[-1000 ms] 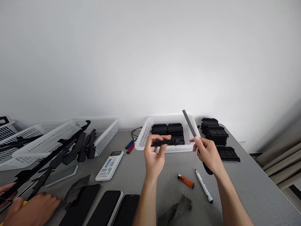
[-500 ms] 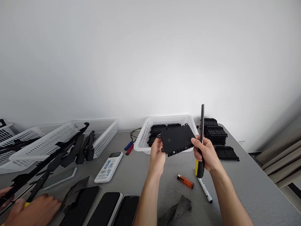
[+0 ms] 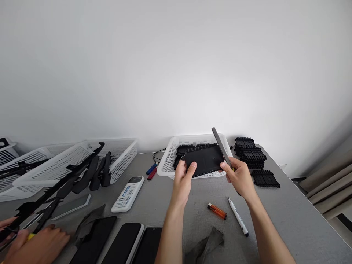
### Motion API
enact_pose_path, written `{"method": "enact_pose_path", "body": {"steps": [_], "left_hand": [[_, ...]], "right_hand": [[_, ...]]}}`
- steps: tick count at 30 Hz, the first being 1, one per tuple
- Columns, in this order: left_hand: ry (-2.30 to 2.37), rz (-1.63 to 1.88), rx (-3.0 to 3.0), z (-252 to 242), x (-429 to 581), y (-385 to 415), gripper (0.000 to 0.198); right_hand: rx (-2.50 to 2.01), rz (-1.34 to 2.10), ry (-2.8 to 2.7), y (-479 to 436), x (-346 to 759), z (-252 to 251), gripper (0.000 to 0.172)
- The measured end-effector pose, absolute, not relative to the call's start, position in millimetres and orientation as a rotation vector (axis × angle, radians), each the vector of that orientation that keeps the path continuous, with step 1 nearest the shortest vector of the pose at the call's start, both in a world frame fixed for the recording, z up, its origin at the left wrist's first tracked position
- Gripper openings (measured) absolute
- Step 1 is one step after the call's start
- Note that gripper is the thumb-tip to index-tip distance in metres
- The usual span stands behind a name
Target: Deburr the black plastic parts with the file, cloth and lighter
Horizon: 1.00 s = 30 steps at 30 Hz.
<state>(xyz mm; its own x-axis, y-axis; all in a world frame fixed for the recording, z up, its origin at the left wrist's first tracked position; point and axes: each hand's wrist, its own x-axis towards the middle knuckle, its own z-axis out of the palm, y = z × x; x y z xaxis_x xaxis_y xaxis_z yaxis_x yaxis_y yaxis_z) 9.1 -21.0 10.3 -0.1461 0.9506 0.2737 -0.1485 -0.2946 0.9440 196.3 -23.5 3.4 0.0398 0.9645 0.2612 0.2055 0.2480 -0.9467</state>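
**Plate held in both hands above the basket**

The left hand's (image 3: 183, 180) fingers are closed on the left edge of a flat black plate (image 3: 205, 160), thumb on its upper face. The right hand (image 3: 239, 178) is wrapped around the handle of a file (image 3: 220, 143). Its fingertips touch the plate's right edge, and the grey blade slants up and to the left past the plate's right end. The plate is held nearly level in the air, just over the near rim of a white basket (image 3: 171, 148) that stands at the far edge of the table (image 3: 288, 212), about the middle. Black parts (image 3: 186, 150) lie inside the basket.

Right of the basket, at the far right corner, stand stacks (image 3: 251, 153) of similar black parts. Below the hands, nearer the front edge, lie an orange lighter (image 3: 217, 211), a marker (image 3: 238, 217) and a grey cloth (image 3: 206, 245). Left of the left forearm lie a white remote (image 3: 128, 194) and dark phones (image 3: 123, 244) at the front edge. Long white baskets (image 3: 121, 154) with black strips (image 3: 88, 172) fill the left end, where another person's hand (image 3: 38, 245) rests by the front left corner.
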Motion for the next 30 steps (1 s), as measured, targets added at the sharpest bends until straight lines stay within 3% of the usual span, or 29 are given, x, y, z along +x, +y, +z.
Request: {"method": "enact_pose_path", "body": {"steps": [9, 14, 21, 30], "left_hand": [[0.853, 1.487, 1.291, 2.4, -1.6, -18.9, 0.041], [0.849, 1.472, 1.323, -1.2, -3.0, -17.6, 0.048], [0.824, 1.501, 1.399, -0.8, -3.1, -16.4, 0.052], [0.825, 1.444, 1.457, 1.1, -4.4, -20.4, 0.052]], "right_hand": [[-1.049, 0.594, -1.397, -30.0, 217.5, 8.8, 0.049], [-1.201, 0.582, -1.54, -33.8, 219.8, 8.9, 0.053], [-1.514, 0.269, -1.703, -31.7, 211.3, 9.2, 0.067], [-1.582, 0.155, -1.762, -29.4, 206.8, 6.6, 0.067]]}}
